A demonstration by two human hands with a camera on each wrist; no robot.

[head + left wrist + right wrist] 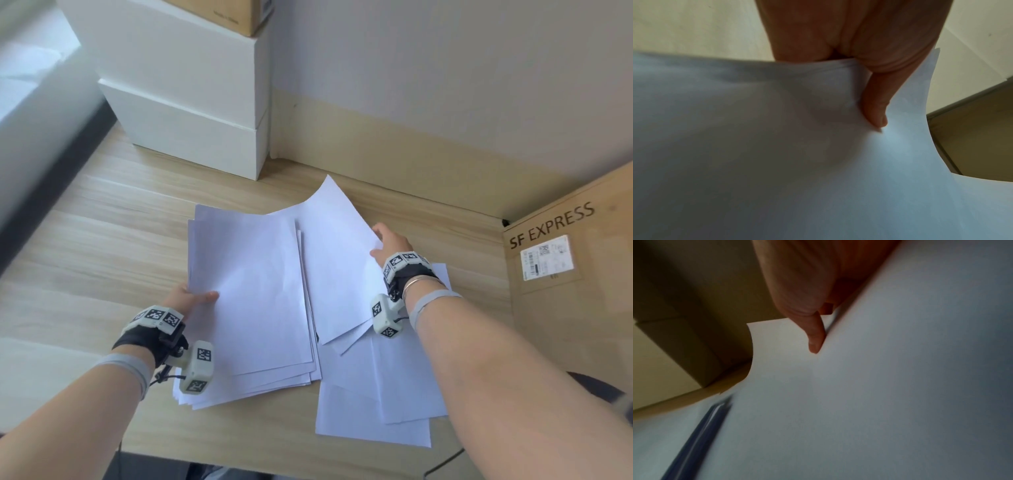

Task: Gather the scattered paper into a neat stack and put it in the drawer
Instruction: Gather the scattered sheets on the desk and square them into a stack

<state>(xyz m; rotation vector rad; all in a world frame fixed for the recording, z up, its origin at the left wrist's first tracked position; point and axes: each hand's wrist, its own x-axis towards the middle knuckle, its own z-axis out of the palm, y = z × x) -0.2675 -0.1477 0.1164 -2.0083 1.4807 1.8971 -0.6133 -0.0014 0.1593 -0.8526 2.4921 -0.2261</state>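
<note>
A loose stack of white paper (253,294) lies on the wooden desk (102,219), its sheets slightly fanned. My left hand (191,298) grips the stack's left edge, thumb on top (875,113), fingers under the sheets (777,146). My right hand (387,246) pinches the right edge of a single lifted sheet (335,246), which curls upward over the stack; its thumb (816,337) lies on that sheet (879,386). More loose sheets (383,387) lie flat under my right forearm. No drawer shows in any view.
White boxes (191,102) stacked at the back left, a cardboard box (236,13) on top of them. A large SF EXPRESS carton (568,274) stands at the right. The wall (445,85) runs behind the desk. Bare desk surface at the left.
</note>
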